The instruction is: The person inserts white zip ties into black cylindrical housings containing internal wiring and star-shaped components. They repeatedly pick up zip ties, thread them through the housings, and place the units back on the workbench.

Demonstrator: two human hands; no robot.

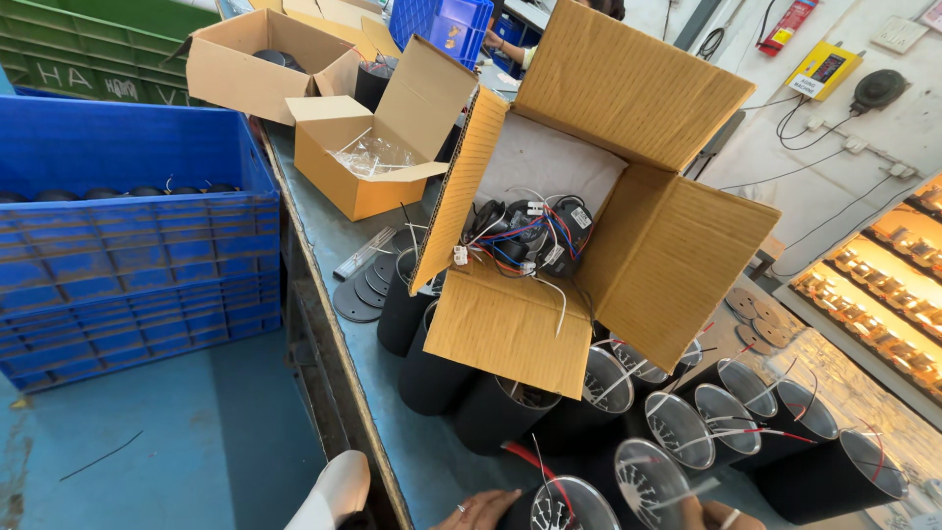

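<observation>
My left hand shows at the bottom edge, fingers resting against a black cylindrical lamp housing with a red and a white wire. My right hand is barely visible at the bottom edge, touching another black housing; its grip is hidden. Several more black housings lie on their sides on the grey table. Above them an open cardboard box sits tilted on housings, holding black driver units with red, blue and white wires.
A stack of blue crates stands on the blue floor at left. Two smaller open cardboard boxes sit further back on the table, beside flat grey discs. Another person's hand is at the far end. Lit shelves at right.
</observation>
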